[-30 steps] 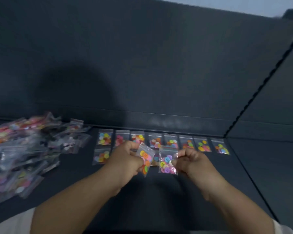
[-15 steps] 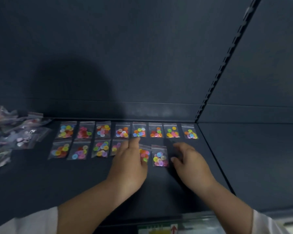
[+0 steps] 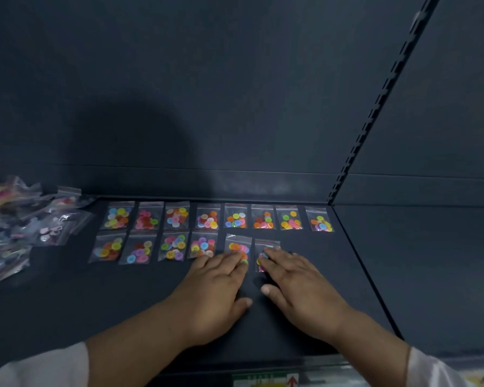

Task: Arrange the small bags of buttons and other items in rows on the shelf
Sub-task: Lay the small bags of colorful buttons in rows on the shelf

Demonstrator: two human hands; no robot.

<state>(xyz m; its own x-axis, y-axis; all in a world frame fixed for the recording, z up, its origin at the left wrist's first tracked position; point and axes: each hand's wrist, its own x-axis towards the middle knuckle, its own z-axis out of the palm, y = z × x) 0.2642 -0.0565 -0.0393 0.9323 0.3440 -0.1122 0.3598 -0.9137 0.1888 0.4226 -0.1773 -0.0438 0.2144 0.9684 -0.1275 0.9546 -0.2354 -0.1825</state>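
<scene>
Small clear bags of coloured buttons lie in two rows on the dark shelf [image 3: 67, 303]. The back row [image 3: 207, 217] holds several bags along the shelf's rear edge. The front row [image 3: 140, 250] holds several more. My left hand [image 3: 215, 289] lies flat, fingers spread, with its fingertips pressing on the fifth front-row bag [image 3: 236, 245]. My right hand [image 3: 296, 283] lies flat too, its fingertips resting on the sixth front-row bag [image 3: 264, 247], partly covering it. Neither hand grips a bag.
A loose heap of unsorted clear bags [image 3: 17, 222] sits at the shelf's left. A slotted upright [image 3: 375, 107] and a seam mark the shelf's right end, with another shelf bay [image 3: 430, 261] beyond. A label strip [image 3: 266, 379] runs along the front edge.
One second ago each hand held a bag in the air. Both bags now lie on the shelf in the front row, and both hands have flattened onto them.
</scene>
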